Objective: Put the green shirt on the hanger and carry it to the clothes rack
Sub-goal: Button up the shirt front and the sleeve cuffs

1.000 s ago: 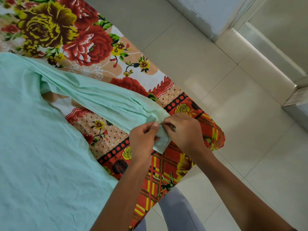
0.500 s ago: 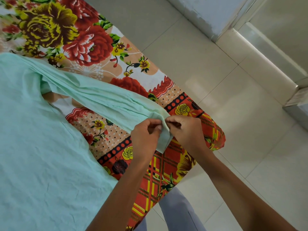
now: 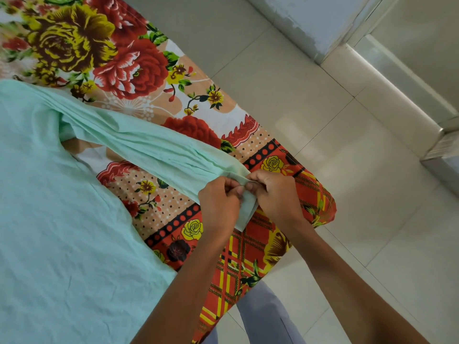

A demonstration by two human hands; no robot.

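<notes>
where the green shirt [image 3: 62, 219] sleeve ends, both hands [image 3: 248, 197] pinch its cuff.

Matt creased cloth shirt [image 3: 62, 219]

- Only one view is given, from a wide-angle camera worn on the person's head, so no second view shares any of the scene.
- It looks steeply down and forward, over both forearms, which enter from the bottom edge and meet near the middle.
- The left hand [image 3: 219, 203] and right hand [image 3: 277, 194] sit close below the lens and appear large.
- The frame is tilted: the edge of the floral bedsheet [image 3: 139, 70] runs diagonally from top left to lower right.
- The tiled floor [image 3: 347, 194] fills the right half, farther off.
- Straight lines at the top right look bent, probably from the lens.
</notes>
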